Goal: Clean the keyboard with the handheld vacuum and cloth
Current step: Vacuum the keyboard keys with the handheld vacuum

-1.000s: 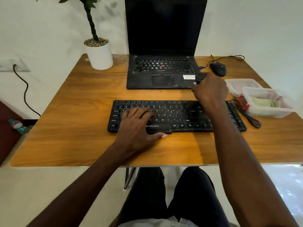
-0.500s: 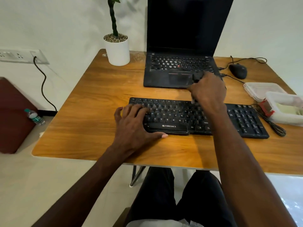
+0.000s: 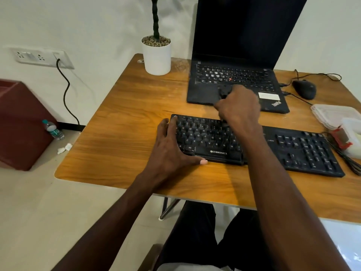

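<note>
The black Zebronics keyboard [image 3: 254, 145] lies flat on the wooden table [image 3: 121, 145], lengthwise along the front edge and set toward the right half, its number pad end close to the right side. The left hand [image 3: 172, 151] lies spread flat over the keyboard's left end, fingers reaching up along its left rim and the thumb pressed against its front edge beside the space bar; it clasps nothing. The right hand [image 3: 239, 106] is curled into a fist over the keyboard's back rows, wrapped around a small black object, apparently the handheld vacuum [image 3: 224, 92], whose top sticks out above the knuckles; how its lower end meets the keys is hidden by the hand. Behind the keyboard an open black laptop [image 3: 232, 75] with a dark screen stands near the back edge. A white pot with a plant [image 3: 156, 55] sits at the back left corner. A black wired mouse [image 3: 304, 89] rests to the right of the laptop, near the back right. At the right edge are clear plastic containers [image 3: 332, 114], one holding something red, with a black cable [image 3: 347, 157] beside them, just off the keyboard's right end.
</note>
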